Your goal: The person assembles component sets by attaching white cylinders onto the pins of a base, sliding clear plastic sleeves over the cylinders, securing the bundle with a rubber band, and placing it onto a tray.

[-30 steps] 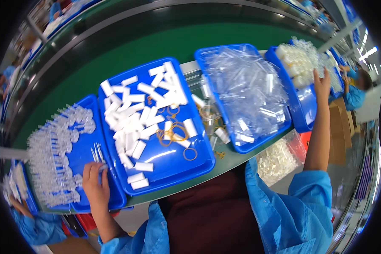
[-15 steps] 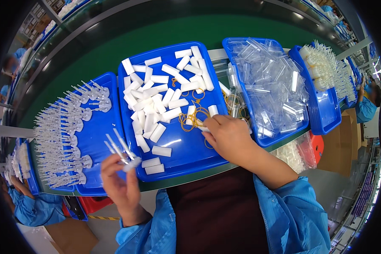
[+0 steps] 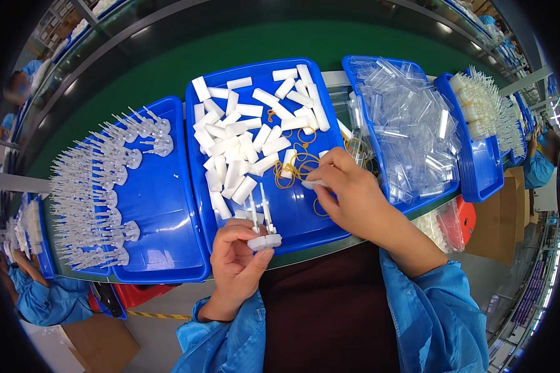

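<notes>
**Two hands over the middle blue tray**

The middle blue tray (image 3: 292,214) is the landmark here. Its upper half carries a loose heap of white tubes (image 3: 249,140); toward its right side lies a tangle of yellow rubber bands (image 3: 292,166).

The left hand (image 3: 236,264) sits at the tray's near edge, just below it. Its thumb and fingers are closed on a small white spiked part (image 3: 263,233): the flat base is pinched between the fingertips, and the thin prongs stand up and away from the person, leaning a little toward the tray's far side. So the part's long axis runs roughly from the near edge to the far edge.

The right hand (image 3: 348,193) rests over the tray's right near corner, fingers curled and pinched on a short white tube (image 3: 311,184) that pokes out to the left of the fingertips, lying nearly level. The rubber bands are touching or just beside those fingertips, to their left.

The spiked part lies left of and nearer than the right hand's tube; the two are near each other but apart, the tube's free end pointing toward the prongs.

Left of the middle tray, another blue tray (image 3: 162,205) holds rows of the same spiked parts (image 3: 93,193). Right of it, a tray of clear plastic pieces (image 3: 410,124).
</notes>
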`<state>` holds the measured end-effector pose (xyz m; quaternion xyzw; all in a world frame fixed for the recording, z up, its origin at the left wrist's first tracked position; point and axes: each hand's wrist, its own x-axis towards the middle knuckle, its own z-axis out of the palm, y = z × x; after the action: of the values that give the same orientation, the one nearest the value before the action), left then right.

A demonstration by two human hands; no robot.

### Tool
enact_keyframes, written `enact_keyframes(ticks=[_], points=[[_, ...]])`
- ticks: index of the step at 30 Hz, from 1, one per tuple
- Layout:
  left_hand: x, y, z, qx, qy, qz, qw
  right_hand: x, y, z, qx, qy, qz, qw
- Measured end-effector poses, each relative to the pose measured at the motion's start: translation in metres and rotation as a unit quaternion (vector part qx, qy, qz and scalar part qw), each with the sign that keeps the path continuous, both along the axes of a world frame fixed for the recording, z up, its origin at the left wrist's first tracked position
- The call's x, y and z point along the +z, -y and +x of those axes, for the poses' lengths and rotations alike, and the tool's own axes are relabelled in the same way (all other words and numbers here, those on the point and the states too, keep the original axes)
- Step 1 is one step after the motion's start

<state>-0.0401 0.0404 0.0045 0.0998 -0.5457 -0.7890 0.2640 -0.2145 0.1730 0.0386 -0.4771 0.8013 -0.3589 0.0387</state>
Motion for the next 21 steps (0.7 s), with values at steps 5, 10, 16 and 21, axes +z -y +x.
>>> enact_keyframes(ticks=[5, 10, 16, 21], points=[[-0.009, -0.003, -0.006, -0.036, -0.042, -0.013, 0.998, 0.011, -0.006, -0.012, 0.012, 0.129, -0.01, 0.992], [-0.008, -0.008, -0.012, -0.098, -0.075, 0.102, 0.987, 0.002, -0.01, -0.011, -0.036, 0.536, -0.164, 0.827], [-0.006, -0.011, -0.015, -0.117, -0.1, 0.193, 0.969, -0.002, -0.015, -0.018, -0.054, 0.626, -0.22, 0.746], [-0.005, -0.013, -0.017, -0.117, -0.098, 0.213, 0.965, -0.006, -0.02, -0.021, -0.013, 0.713, -0.235, 0.661]])
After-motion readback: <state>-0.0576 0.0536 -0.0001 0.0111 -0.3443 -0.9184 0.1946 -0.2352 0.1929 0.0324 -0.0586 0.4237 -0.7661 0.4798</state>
